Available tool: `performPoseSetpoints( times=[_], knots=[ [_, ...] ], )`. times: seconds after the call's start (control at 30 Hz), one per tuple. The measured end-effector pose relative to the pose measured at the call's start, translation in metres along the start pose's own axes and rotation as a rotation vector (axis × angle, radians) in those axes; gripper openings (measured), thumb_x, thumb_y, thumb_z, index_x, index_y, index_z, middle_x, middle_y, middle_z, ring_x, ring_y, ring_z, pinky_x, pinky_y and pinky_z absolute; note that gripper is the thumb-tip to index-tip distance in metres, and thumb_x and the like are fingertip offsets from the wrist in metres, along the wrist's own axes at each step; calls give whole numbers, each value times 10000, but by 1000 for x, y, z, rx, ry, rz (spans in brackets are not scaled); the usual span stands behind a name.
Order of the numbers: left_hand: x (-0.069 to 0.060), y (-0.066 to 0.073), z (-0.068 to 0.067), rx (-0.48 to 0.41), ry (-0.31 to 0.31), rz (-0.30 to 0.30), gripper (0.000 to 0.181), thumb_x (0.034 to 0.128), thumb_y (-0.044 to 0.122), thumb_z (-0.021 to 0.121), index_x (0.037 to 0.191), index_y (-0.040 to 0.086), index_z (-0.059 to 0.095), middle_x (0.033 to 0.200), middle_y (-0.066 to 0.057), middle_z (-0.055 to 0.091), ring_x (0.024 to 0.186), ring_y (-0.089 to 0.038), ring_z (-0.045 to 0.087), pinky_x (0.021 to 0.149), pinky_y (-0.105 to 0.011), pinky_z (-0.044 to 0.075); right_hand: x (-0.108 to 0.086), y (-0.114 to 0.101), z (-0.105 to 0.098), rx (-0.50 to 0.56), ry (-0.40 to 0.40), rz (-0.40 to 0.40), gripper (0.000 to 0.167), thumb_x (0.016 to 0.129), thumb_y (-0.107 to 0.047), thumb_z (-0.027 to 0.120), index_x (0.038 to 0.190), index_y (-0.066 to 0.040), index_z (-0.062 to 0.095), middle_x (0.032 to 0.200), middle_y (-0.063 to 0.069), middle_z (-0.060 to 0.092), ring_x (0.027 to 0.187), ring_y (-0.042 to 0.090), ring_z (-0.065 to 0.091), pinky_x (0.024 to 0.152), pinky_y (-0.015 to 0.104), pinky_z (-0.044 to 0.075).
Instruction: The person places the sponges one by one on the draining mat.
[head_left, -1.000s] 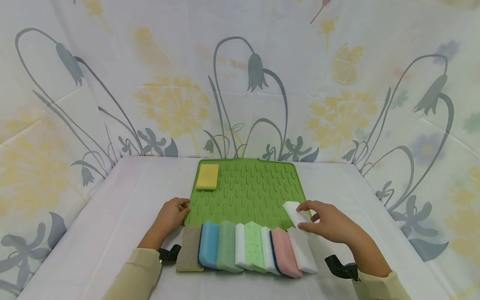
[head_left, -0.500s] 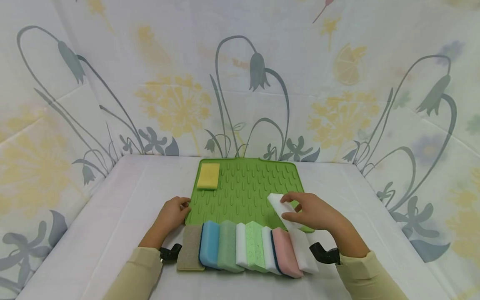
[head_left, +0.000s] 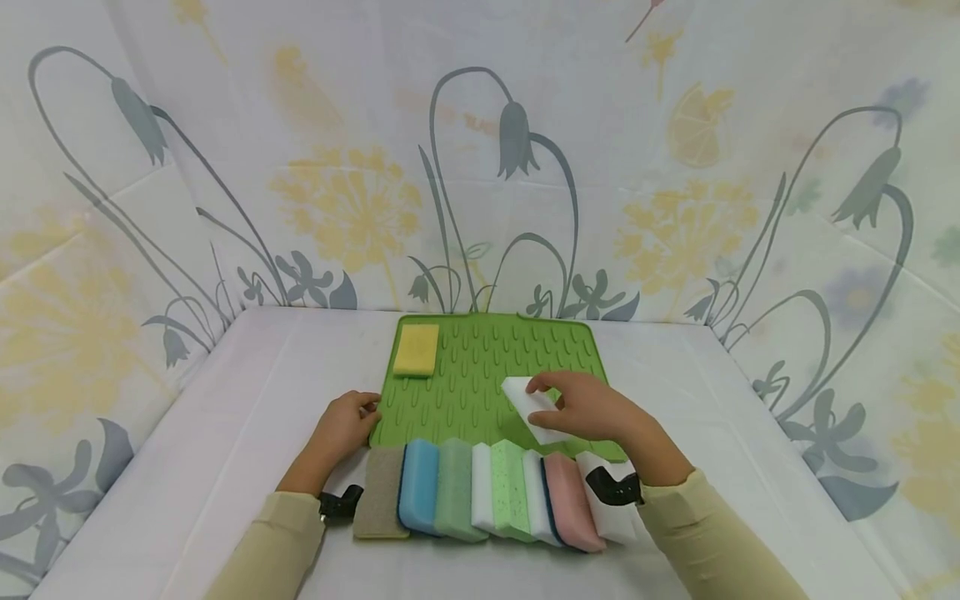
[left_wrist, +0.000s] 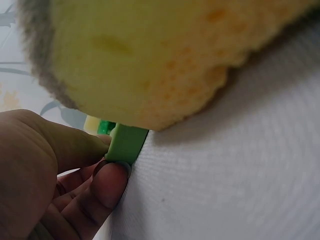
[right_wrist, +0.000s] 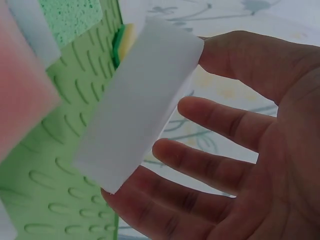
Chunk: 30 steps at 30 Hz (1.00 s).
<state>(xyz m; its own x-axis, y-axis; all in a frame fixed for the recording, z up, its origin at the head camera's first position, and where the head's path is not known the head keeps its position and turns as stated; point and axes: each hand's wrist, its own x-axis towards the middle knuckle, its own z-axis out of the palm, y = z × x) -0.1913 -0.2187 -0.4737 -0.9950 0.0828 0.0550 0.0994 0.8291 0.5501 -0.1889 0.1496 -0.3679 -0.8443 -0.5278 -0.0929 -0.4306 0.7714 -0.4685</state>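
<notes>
Since the earlier frames, the right hand [head_left: 585, 408] has moved leftward with a white sponge [right_wrist: 140, 107], from the right edge of the green mat [head_left: 465, 408] to above its right-hand half; the left hand [head_left: 348, 425] stays at the mat's left edge. Its thumb and fingers pinch that edge, as the left wrist view shows. On the right, the fingers grasp the white sponge by its ends, thumb at one and a fingertip at the other, the block slanting; whether it touches the mat I cannot tell. On the mat's far left corner lies a yellow sponge [head_left: 416, 350]. Along the mat's near side, side by side on the white-covered worktop [head_left: 675, 367], runs a row: a grey-brown sponge [head_left: 381, 492], a blue sponge [head_left: 420, 487], a grey-green sponge [head_left: 455, 492], a narrow white block [head_left: 482, 490], a speckled light-green sponge [head_left: 510, 492], a second white block [head_left: 536, 500], a pink sponge [head_left: 573, 504] and an end white block [head_left: 615, 525], partly hidden by the black wrist camera [head_left: 615, 486]. Flower-printed cloth [head_left: 480, 200] hangs behind.
</notes>
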Motion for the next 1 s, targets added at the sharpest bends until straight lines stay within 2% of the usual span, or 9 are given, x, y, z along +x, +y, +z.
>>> performPoseSetpoints(
  times=[0.1,0.33,0.6,1.0],
  knots=[
    [0,0,0,-1,-2,-4,351,931,99,594,1245,-58,610,1025,-155,651,929,-286,650,741,-405,527,6,-6,1,-7,-10,-16,394,887,-379,670,1227,-191,603,1258,51,618,803,97,596,751,332,497],
    [-1,0,-1,5,-2,-12,353,929,100,595,1244,-59,611,1026,-156,654,937,-293,649,759,-415,527,18,-19,3,-14,-36,-28,391,895,-389,662,1236,-207,598,1269,48,606,845,107,607,784,354,505],
    [0,-1,-1,7,5,-8,354,926,103,590,1239,-60,614,1018,-158,652,924,-283,646,763,-417,524,32,-32,6,-25,-39,-35,396,905,-402,652,1251,-219,590,1271,43,607,1026,184,617,866,403,499],
    [0,0,1,2,5,0,351,922,97,595,1232,-67,615,1007,-162,651,931,-295,647,771,-420,528,52,-43,15,-31,-65,-41,360,911,-374,649,1229,-210,606,1262,47,614,1138,232,592,924,421,483]
  ],
)
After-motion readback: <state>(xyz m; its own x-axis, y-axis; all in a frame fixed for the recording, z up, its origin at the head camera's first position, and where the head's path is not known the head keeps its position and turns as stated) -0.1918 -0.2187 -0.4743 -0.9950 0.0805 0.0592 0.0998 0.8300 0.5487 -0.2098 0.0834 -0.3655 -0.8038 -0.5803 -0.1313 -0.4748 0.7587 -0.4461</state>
